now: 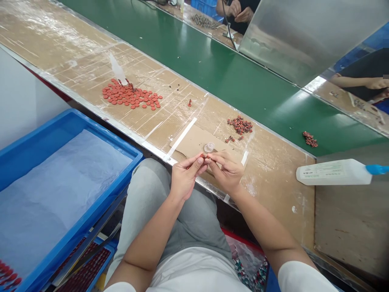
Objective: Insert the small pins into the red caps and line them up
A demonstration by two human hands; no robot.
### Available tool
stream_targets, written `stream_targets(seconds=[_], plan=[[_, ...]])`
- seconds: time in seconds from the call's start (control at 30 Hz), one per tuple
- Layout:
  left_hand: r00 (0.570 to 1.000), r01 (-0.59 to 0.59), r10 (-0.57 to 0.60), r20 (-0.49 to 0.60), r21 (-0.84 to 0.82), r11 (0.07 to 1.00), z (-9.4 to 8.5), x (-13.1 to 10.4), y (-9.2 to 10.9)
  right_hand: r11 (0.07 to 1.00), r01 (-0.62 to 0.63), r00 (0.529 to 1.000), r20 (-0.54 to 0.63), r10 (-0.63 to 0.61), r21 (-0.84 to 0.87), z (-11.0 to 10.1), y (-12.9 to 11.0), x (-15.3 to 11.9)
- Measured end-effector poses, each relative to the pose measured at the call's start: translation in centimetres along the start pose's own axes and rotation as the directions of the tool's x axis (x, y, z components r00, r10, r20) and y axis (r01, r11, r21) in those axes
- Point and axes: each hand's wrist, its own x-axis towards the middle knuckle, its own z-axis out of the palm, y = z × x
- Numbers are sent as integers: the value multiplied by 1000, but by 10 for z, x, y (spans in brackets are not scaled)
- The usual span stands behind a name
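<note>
My left hand [186, 175] and my right hand [226, 170] meet over the front edge of the bench, fingertips pinched together. Between them is a small red piece [204, 157], mostly covered by the fingers; its exact kind is unclear. Just beyond the fingertips, a small clear cup [209, 147] stands on a cardboard sheet [194, 138]. Past my right hand lies a heap of small red-and-black parts [241, 125], with a few loose ones beside it. Farther left are many flat red discs [130, 97], and a translucent white pointed bottle [117, 69] is among them.
A green conveyor belt [206, 69] runs behind the bench, carrying a small red-dark pile [310, 139]. At right is a white bottle with a blue cap [334, 172]. A lined blue tray [73, 115] sits at my left. Across the belt, other people's hands [240, 11] are working.
</note>
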Motion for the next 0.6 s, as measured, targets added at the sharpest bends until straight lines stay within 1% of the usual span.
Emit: stream_targets(seconds=[0.07,0.27,0.37,0.43,0.53,0.6], plan=[[1000,-5,5,-12,7,1000,2,-3,1,999,39,999,8,-39,-22,0,0,0],[1000,-15,15,11,50,999,3,-10,3,987,63,998,21,-61,-145,-3,4,-3],[999,-23,22,24,48,999,3,-10,3,979,129,991,46,-123,-160,-4,3,-2],[999,-31,30,17,40,999,4,-9,3,968,146,989,55,-137,-206,-4,1,-1],[1000,-25,25,-6,11,1000,3,-7,1,953,132,991,54,-122,-274,-4,-2,0],[1000,-15,15,-24,-7,1000,2,-6,0,945,167,986,64,-156,-280,-3,-3,1]])
